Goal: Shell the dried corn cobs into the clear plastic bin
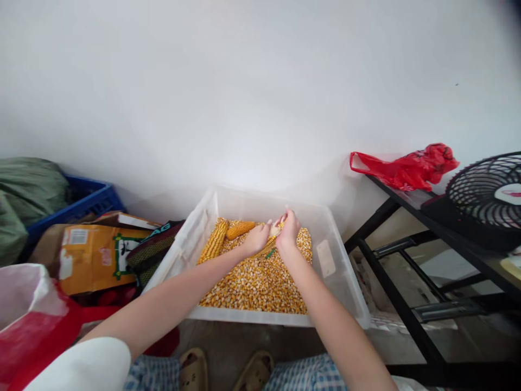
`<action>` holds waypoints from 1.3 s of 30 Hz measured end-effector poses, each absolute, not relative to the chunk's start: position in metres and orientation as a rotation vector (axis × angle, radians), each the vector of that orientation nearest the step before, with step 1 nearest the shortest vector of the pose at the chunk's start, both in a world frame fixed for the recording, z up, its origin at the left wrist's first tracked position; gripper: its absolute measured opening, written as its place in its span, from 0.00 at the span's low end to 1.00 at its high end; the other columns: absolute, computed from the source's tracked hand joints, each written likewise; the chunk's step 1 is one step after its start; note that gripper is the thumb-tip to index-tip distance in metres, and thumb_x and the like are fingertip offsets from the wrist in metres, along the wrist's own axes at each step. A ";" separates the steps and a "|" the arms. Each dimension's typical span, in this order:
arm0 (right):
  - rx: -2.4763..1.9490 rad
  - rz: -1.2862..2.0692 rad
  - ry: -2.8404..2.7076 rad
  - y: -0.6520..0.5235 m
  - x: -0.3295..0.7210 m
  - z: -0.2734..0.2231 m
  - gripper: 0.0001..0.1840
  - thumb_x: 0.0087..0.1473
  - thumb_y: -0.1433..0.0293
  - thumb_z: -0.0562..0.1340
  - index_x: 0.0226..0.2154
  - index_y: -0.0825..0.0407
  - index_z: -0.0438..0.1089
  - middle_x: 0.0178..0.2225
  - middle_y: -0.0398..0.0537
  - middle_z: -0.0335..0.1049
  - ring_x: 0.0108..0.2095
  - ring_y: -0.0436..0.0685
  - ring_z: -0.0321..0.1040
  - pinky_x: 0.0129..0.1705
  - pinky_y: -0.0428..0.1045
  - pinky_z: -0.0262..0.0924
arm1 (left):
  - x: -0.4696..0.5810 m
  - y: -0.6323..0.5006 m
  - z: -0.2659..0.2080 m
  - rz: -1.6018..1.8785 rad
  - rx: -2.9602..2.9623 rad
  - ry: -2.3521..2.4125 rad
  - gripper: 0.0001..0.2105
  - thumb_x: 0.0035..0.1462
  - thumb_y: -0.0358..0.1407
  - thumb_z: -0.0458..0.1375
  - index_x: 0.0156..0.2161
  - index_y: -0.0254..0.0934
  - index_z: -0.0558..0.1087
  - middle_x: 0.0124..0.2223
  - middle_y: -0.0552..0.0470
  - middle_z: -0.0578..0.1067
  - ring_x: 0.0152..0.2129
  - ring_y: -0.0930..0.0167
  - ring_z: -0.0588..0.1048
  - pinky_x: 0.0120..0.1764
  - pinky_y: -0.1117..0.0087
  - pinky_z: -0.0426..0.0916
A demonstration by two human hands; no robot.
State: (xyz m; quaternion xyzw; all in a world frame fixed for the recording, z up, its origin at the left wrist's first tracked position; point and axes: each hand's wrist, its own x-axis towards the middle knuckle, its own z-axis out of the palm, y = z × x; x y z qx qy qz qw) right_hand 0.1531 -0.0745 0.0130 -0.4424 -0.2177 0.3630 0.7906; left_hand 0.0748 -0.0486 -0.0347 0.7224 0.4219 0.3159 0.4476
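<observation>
A translucent plastic bin in front of me holds a thick layer of loose corn kernels. Over the kernels, my left hand and my right hand are close together, their fingers wrapped round one ear of corn. A pale end of it shows between the hands; the fingers cover much of the rest. To the left inside the bin lie a long yellow ear and a more orange ear. Just below the hands is a small green piece, whose kind I cannot make out.
Left of the bin are a cardboard box, a dark mesh bag, a blue crate and a red-and-white sack. On the right, a black-framed stand carries a red plastic bag and a fan. A white wall rises behind.
</observation>
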 end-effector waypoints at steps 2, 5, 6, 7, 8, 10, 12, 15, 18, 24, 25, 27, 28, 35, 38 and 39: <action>-0.957 0.791 -0.498 -0.076 0.153 0.014 0.15 0.45 0.65 0.53 0.14 0.51 0.49 0.09 0.35 0.49 0.11 0.45 0.51 0.17 0.43 0.53 | 0.081 -0.049 -0.040 0.788 1.690 1.022 0.22 0.56 0.45 0.40 0.30 0.34 0.71 0.30 0.46 0.75 0.33 0.65 0.72 0.38 0.68 0.62; -0.951 0.797 -0.555 -0.079 0.152 0.016 0.15 0.44 0.68 0.52 0.13 0.51 0.48 0.08 0.35 0.48 0.11 0.45 0.49 0.16 0.43 0.51 | 0.087 -0.049 -0.047 0.782 1.459 0.988 0.22 0.55 0.45 0.39 0.30 0.33 0.71 0.26 0.48 0.75 0.29 0.66 0.72 0.35 0.68 0.63; -0.948 0.800 -0.584 -0.080 0.150 0.016 0.15 0.44 0.68 0.52 0.12 0.51 0.48 0.08 0.35 0.48 0.10 0.45 0.49 0.16 0.43 0.50 | 0.087 -0.049 -0.048 0.770 1.373 0.959 0.23 0.55 0.45 0.38 0.30 0.32 0.71 0.25 0.48 0.74 0.27 0.66 0.72 0.34 0.68 0.64; -0.944 0.802 -0.611 -0.081 0.148 0.016 0.16 0.44 0.68 0.52 0.12 0.51 0.48 0.08 0.35 0.48 0.10 0.45 0.49 0.15 0.43 0.49 | 0.086 -0.047 -0.049 0.748 1.293 0.916 0.25 0.55 0.46 0.38 0.30 0.31 0.71 0.23 0.49 0.73 0.25 0.67 0.72 0.33 0.68 0.64; -0.941 0.806 -0.637 -0.082 0.147 0.016 0.16 0.44 0.68 0.53 0.12 0.51 0.48 0.08 0.35 0.48 0.10 0.45 0.48 0.15 0.43 0.49 | 0.084 -0.045 -0.050 0.721 1.227 0.863 0.26 0.55 0.47 0.37 0.29 0.31 0.71 0.22 0.49 0.73 0.24 0.67 0.71 0.32 0.68 0.64; -0.934 0.823 -0.656 -0.082 0.144 0.016 0.16 0.44 0.67 0.53 0.12 0.51 0.49 0.08 0.35 0.48 0.10 0.45 0.48 0.15 0.44 0.48 | 0.075 -0.037 -0.048 0.634 1.143 0.768 0.28 0.54 0.50 0.36 0.28 0.31 0.71 0.21 0.49 0.72 0.20 0.68 0.70 0.30 0.67 0.64; -0.926 0.856 -0.618 -0.080 0.146 0.017 0.16 0.45 0.65 0.53 0.13 0.51 0.49 0.08 0.34 0.49 0.10 0.45 0.50 0.16 0.44 0.50 | 0.064 -0.026 -0.042 0.495 1.135 0.773 0.31 0.53 0.52 0.33 0.23 0.32 0.71 0.19 0.48 0.71 0.17 0.69 0.69 0.27 0.68 0.63; -0.895 0.890 -0.515 -0.076 0.157 0.020 0.16 0.46 0.62 0.53 0.15 0.51 0.48 0.10 0.34 0.49 0.12 0.46 0.53 0.20 0.45 0.56 | 0.049 -0.010 -0.030 0.405 1.262 0.933 0.32 0.52 0.53 0.32 0.19 0.33 0.70 0.17 0.47 0.69 0.14 0.71 0.65 0.22 0.70 0.58; -0.876 0.839 -0.417 -0.072 0.173 0.023 0.18 0.47 0.58 0.52 0.17 0.51 0.49 0.12 0.34 0.51 0.13 0.45 0.55 0.23 0.45 0.59 | 0.046 -0.010 -0.021 0.553 1.509 0.992 0.33 0.51 0.55 0.32 0.21 0.33 0.71 0.21 0.46 0.71 0.18 0.71 0.67 0.24 0.72 0.58; -0.872 0.823 -0.269 -0.073 0.189 0.025 0.18 0.47 0.58 0.52 0.17 0.50 0.46 0.11 0.33 0.49 0.12 0.45 0.52 0.20 0.44 0.56 | 0.063 -0.042 -0.028 0.675 1.962 1.070 0.29 0.53 0.54 0.35 0.20 0.35 0.67 0.22 0.49 0.70 0.24 0.68 0.69 0.30 0.71 0.59; -0.870 0.842 -0.273 -0.073 0.189 0.025 0.17 0.47 0.59 0.51 0.17 0.50 0.46 0.10 0.33 0.48 0.12 0.45 0.51 0.19 0.44 0.55 | 0.066 -0.045 -0.029 0.659 1.962 1.074 0.29 0.53 0.54 0.34 0.20 0.35 0.66 0.21 0.49 0.69 0.23 0.68 0.68 0.29 0.71 0.59; -0.874 0.867 -0.285 -0.075 0.188 0.026 0.15 0.47 0.62 0.51 0.17 0.50 0.46 0.09 0.33 0.47 0.10 0.45 0.49 0.17 0.44 0.53 | 0.069 -0.048 -0.032 0.648 1.914 1.047 0.29 0.54 0.54 0.33 0.21 0.35 0.65 0.22 0.49 0.69 0.22 0.69 0.67 0.29 0.71 0.58; -0.880 0.872 -0.290 -0.075 0.187 0.027 0.14 0.47 0.64 0.50 0.17 0.50 0.46 0.09 0.33 0.46 0.10 0.45 0.48 0.16 0.44 0.52 | 0.069 -0.048 -0.032 0.650 1.874 1.020 0.28 0.54 0.54 0.34 0.21 0.35 0.65 0.22 0.49 0.69 0.22 0.70 0.66 0.28 0.71 0.58; -0.858 0.899 -0.438 -0.079 0.177 0.029 0.15 0.46 0.64 0.51 0.15 0.50 0.46 0.08 0.32 0.45 0.09 0.45 0.46 0.16 0.44 0.52 | 0.063 -0.036 -0.041 0.410 1.450 0.771 0.34 0.50 0.59 0.30 0.16 0.35 0.64 0.14 0.52 0.63 0.11 0.74 0.57 0.19 0.71 0.52; -0.830 0.907 -0.467 -0.078 0.174 0.028 0.17 0.46 0.61 0.52 0.16 0.51 0.48 0.08 0.32 0.47 0.10 0.45 0.49 0.18 0.45 0.55 | 0.056 -0.021 -0.041 0.411 1.500 0.785 0.35 0.52 0.56 0.30 0.18 0.33 0.69 0.17 0.48 0.68 0.14 0.72 0.63 0.21 0.71 0.55; -0.820 0.912 -0.467 -0.078 0.174 0.027 0.17 0.46 0.59 0.53 0.16 0.51 0.49 0.09 0.33 0.49 0.11 0.45 0.51 0.19 0.45 0.56 | 0.055 -0.016 -0.039 0.453 1.550 0.822 0.35 0.53 0.55 0.30 0.19 0.32 0.69 0.19 0.47 0.70 0.16 0.71 0.65 0.23 0.71 0.57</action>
